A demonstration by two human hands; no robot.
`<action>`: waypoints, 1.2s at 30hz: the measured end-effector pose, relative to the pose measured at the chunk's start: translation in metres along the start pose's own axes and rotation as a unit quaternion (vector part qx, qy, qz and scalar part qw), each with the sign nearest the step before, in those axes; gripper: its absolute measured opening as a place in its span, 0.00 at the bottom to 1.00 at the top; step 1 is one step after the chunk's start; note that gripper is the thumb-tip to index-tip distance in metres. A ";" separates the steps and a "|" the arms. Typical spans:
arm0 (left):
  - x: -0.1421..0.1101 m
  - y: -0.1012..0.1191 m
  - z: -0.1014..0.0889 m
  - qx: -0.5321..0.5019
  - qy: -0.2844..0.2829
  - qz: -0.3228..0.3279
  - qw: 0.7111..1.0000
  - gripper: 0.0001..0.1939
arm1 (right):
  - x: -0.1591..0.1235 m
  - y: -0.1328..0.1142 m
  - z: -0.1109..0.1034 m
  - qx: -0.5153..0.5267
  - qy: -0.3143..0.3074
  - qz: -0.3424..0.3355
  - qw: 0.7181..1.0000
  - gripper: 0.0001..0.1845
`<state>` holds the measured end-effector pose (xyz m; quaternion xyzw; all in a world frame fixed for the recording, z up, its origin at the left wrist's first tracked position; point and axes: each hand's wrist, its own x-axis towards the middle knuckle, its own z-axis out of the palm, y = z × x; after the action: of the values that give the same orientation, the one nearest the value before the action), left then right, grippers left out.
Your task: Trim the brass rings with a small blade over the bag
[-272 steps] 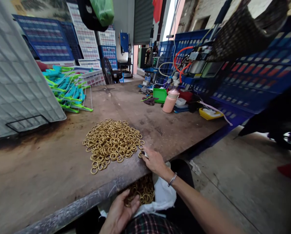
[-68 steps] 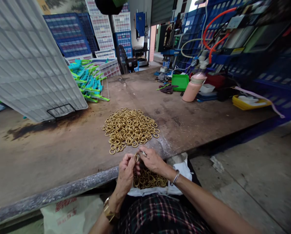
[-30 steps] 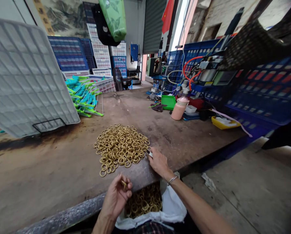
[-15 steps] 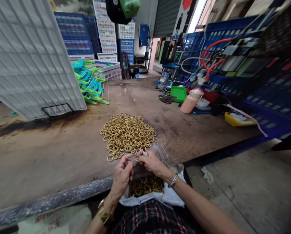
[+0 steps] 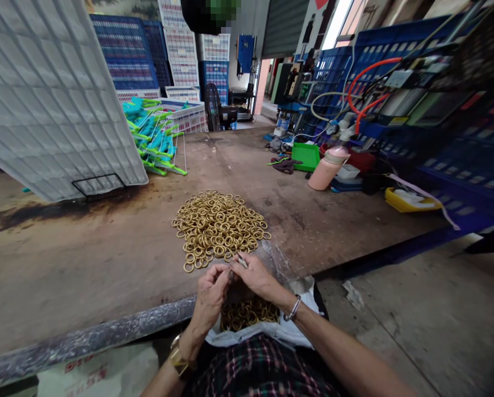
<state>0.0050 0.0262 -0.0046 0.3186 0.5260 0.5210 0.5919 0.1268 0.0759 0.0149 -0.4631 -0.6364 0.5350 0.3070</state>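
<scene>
My right hand (image 5: pixel 253 274) is closed around a small tool with a dark end and a pale shaft (image 5: pixel 242 260), its exact kind unclear. Against its fingertips presses my left hand (image 5: pixel 211 289), thumb and fingers pinched together; what lies between them is too small and covered to make out. Just beyond both hands, a heap of brass-coloured rings (image 5: pixel 220 223) is spread on the wooden table (image 5: pixel 127 259). Below my wrists, more rings (image 5: pixel 251 313) fill an open white sack (image 5: pixel 267 332) at my lap.
A large white ribbed panel (image 5: pixel 60 105) stands at the left, beside green and turquoise plastic pieces (image 5: pixel 154 138). On the right are a pink bottle (image 5: pixel 327 170), a green tray (image 5: pixel 305 157), a yellow tray (image 5: pixel 412 201) and a machine with orange hoses (image 5: pixel 356 91). Stacked crates (image 5: pixel 123 52) rise behind.
My left fingers have closed into a pinch and come together with the right fingertips. A ring seen at the right fingertips earlier is now hidden. The view has shifted slightly.
</scene>
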 end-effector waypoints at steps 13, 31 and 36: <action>-0.010 0.008 0.004 -0.074 -0.071 -0.047 0.994 0.16 | -0.001 0.004 0.000 -0.030 -0.006 0.004 1.000 0.13; -0.011 0.002 0.006 0.007 -0.035 -0.004 0.999 0.17 | -0.017 0.001 -0.003 -0.448 -0.052 -0.076 0.889 0.12; -0.011 -0.001 0.005 -0.005 -0.045 0.005 0.999 0.17 | -0.017 0.006 -0.001 -0.450 -0.048 -0.084 0.888 0.13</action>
<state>0.0108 0.0167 -0.0015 0.3411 0.4949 0.5120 0.6137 0.1360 0.0606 0.0114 -0.4702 -0.8594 0.1850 0.0787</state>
